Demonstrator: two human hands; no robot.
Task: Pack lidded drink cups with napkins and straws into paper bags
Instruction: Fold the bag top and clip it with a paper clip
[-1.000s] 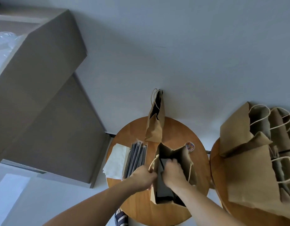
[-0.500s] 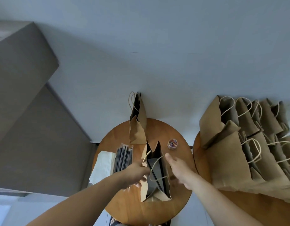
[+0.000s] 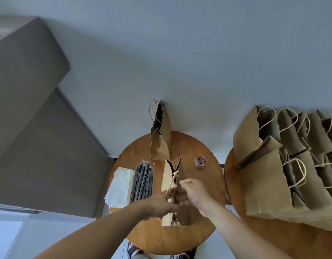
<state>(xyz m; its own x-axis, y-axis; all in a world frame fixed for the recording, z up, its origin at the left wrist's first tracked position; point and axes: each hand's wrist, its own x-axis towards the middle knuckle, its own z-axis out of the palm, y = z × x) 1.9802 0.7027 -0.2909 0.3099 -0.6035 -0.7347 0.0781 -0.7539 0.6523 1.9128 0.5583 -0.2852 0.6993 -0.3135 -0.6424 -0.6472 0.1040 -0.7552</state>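
Note:
A brown paper bag [image 3: 168,176] stands on the small round wooden table [image 3: 204,186], its mouth pressed nearly flat. My left hand [image 3: 159,204] grips the bag's left top edge by the twine handles. My right hand [image 3: 191,191] pinches the right top edge against it. The bag's contents are hidden. A second paper bag [image 3: 160,144] stands behind it at the table's far edge. Black wrapped straws [image 3: 142,181] lie in a bundle left of the bag, beside a stack of white napkins [image 3: 119,186].
A small clear tub of coloured paper clips [image 3: 200,161] sits right of the bag. A second wooden table [image 3: 234,195] on the right carries several standing paper bags [image 3: 269,182]. Grey boxes [image 3: 40,146] rise on the left. My feet show under the table.
My right hand came out of the bag, swung to its right side, then closed in on the top. The bag's mouth went from wide open to pinched almost flat.

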